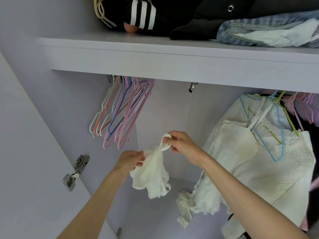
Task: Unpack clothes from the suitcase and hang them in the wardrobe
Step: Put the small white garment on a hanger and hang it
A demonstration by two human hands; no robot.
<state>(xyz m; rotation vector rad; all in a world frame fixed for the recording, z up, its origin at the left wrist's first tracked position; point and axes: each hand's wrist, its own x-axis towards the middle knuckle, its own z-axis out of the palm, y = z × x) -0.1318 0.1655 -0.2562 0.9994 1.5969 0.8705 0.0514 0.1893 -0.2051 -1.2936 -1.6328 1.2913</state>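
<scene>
Garment: small white lace top [153, 171], bunched, held below empty hangers [120, 111].
Hands: left hand [131, 160] grips fabric; right hand [177, 142] pinches strap [164, 143] open, likely for hanging.

Both hands held a small white lace garment [153, 171] inside the lilac wardrobe [31, 118]. Right hand [179, 144] pinched its looped strap up high; left hand [131, 160] gripped the bunched fabric lower down. Empty coloured hangers [120, 111] hung left under the shelf [172, 56]. White lace dresses [255, 166] hung right on blue and green hangers. Black clothing and what looked like folded denim [265, 30] lay on the shelf.
</scene>
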